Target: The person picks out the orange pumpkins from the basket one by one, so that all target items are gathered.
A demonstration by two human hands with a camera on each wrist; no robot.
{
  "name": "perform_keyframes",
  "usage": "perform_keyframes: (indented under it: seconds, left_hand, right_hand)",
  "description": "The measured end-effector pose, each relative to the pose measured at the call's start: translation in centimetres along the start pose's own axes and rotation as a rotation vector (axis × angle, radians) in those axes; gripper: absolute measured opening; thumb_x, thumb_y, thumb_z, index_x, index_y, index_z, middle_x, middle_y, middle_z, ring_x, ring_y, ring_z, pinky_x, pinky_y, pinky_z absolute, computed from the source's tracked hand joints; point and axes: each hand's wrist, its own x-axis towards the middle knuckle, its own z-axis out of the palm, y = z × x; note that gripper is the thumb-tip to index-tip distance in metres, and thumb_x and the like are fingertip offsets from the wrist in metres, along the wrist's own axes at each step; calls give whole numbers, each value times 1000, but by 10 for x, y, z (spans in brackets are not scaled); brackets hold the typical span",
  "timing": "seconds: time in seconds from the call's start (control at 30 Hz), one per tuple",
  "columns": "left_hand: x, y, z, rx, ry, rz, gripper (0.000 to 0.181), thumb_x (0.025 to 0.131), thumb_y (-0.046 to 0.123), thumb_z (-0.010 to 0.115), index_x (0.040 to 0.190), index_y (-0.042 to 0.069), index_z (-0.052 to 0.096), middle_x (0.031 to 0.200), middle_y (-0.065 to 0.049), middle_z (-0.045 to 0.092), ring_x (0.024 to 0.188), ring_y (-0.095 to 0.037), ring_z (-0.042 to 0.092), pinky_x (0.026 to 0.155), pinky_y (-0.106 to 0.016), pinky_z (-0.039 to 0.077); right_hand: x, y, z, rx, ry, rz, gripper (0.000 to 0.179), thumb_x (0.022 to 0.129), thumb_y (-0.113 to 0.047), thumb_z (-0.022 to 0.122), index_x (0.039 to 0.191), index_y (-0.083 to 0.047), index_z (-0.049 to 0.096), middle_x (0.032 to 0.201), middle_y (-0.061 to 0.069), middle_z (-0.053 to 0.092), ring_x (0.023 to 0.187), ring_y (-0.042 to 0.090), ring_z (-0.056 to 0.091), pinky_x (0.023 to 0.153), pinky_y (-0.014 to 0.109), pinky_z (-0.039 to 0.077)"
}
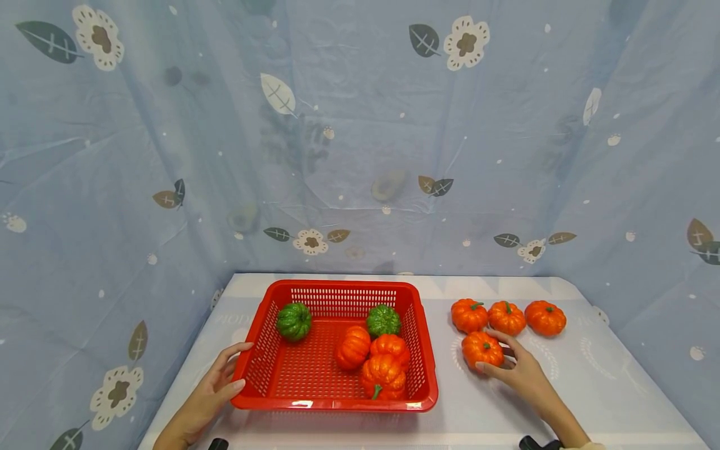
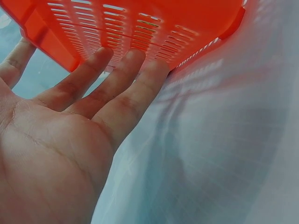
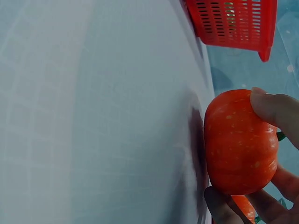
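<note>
Red basket (image 1: 354,406) stands on the pale table, left of the right hand's orange pumpkin. Sizes run down from the backdrop.

Blue cloth (image 1: 360,156) with flowers and leaves hangs behind and on both sides. Pale table (image 1: 613,400), faint printed pattern, in front of it. Basket is rectangular, slotted walls, upright, set toward the table's left half.

Left hand (image 1: 216,381) at basket's left side: thumb by the rim, other fingers fairly straight against the outside wall, not wrapped round it. Right hand (image 1: 523,369) is grasping the held pumpkin (image 1: 482,350), orange, thumb on one side, fingers on the other. Held pumpkin is over the table, right of the basket and well apart from it; can't tell if its underside touches the surface.

Table pumpkins (image 1: 507,318): three orange, in a row just behind the held one, stems green where visible. Inside basket: three orange basket pumpkins (image 1: 383,377) bunched toward the right, plus two green pumpkins (image 1: 294,322), one back left, one back right near the orange ones.

Black pieces (image 1: 540,443) near both wrists, cut off by the bottom edge.
</note>
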Motion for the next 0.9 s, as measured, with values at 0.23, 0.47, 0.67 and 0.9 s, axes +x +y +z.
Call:
perform_keyframes:
  seconds: [0.23,0.47,0.67,0.9]
  left_hand:
    - [0,-1,0,-9,-4,6,62,102,12,57,156,17,27,156,-31,29,117,-17,61,87,-40,59]
    - [0,-2,-1,-2,-5,-1,62,102,12,58,156,17,27,155,-32,30,118,-20,61,87,-42,59]
    - [1,-1,-1,-11,-19,8,61,102,12,57,156,17,27,156,-31,29,118,-19,60,88,-41,59]
    - [0,1,-1,-27,-31,18,61,102,11,55,156,17,27,155,-31,28,120,-23,59,89,-40,59]
  right_hand:
    - [0,3,1,4,-20,-1,87,84,-39,86,154,-12,41,153,23,41,134,44,46,110,58,41]
    - [-1,4,0,22,-50,14,87,87,-37,84,156,-12,38,153,27,40,134,46,47,108,57,43]
    - [-3,1,-8,46,-90,28,86,90,-33,81,158,-10,34,157,27,35,132,50,48,101,56,50]
    - [-4,-14,-27,2,-67,-19,81,93,-38,77,155,-5,37,156,25,39,136,44,43,103,44,51]
